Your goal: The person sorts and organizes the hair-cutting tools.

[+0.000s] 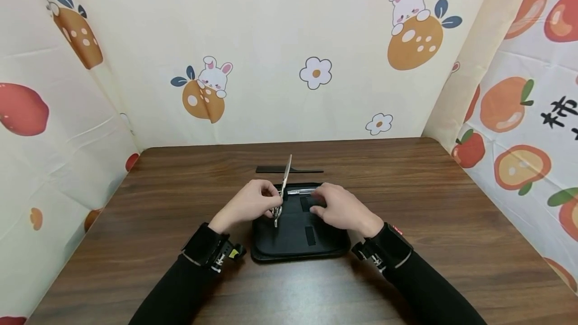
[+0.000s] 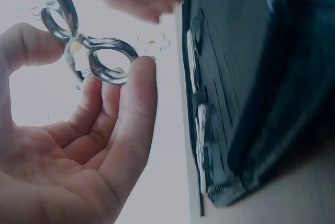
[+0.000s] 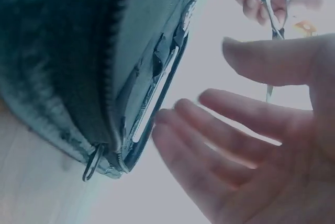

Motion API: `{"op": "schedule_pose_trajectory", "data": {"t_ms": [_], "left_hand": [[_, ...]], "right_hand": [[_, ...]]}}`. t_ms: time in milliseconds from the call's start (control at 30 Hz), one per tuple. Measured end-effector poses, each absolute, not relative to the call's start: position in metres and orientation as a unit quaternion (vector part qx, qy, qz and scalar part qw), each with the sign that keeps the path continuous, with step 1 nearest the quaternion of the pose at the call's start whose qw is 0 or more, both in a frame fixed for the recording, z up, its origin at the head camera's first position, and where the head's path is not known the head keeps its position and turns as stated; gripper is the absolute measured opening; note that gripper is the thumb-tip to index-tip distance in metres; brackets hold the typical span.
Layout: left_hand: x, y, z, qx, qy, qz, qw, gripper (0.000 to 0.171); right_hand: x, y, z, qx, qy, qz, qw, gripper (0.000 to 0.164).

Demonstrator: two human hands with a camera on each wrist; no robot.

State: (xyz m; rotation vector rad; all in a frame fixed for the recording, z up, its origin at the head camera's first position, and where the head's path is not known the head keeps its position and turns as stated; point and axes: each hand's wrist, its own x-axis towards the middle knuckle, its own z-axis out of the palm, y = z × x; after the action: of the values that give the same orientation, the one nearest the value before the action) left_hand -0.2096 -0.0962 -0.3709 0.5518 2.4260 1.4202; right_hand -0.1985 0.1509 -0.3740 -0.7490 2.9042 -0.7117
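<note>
A pair of silver scissors (image 1: 287, 172) stands raised over the left part of a black zippered case (image 1: 286, 242), blades pointing away from me. My left hand (image 1: 251, 201) pinches the finger rings of the scissors between thumb and fingers, as the left wrist view shows. On the far right side of the case, my right hand (image 1: 341, 208) hovers with its fingers spread and loosely bent, holding nothing. Its fingertips come close to a silver tool (image 1: 300, 191) lying along the far inside edge of the case.
Behind the case a black comb (image 1: 273, 169) lies across the brown wooden table (image 1: 189, 179). A zipper pull (image 3: 93, 162) hangs from a corner of the case. Printed cloth (image 1: 271, 29) closes off the back and both sides.
</note>
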Motion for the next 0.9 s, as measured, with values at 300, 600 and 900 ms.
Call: {"op": "schedule_pose_trajectory", "data": {"t_ms": [300,600,900], "left_hand": [[-0.206,-0.083,-0.375,0.216,0.793,0.55,0.148,0.013],[-0.196,-0.074,-0.373,0.24,0.768,0.573,0.154,0.014],[-0.192,-0.065,-0.379,0.251,0.761,0.579,0.149,0.014]], "right_hand": [[-0.201,0.147,-0.373,-0.258,0.869,-0.422,0.004,0.031],[-0.198,0.144,-0.366,-0.191,0.759,-0.615,0.091,0.035],[-0.198,0.144,-0.368,-0.151,0.634,-0.749,0.12,0.038]]}}
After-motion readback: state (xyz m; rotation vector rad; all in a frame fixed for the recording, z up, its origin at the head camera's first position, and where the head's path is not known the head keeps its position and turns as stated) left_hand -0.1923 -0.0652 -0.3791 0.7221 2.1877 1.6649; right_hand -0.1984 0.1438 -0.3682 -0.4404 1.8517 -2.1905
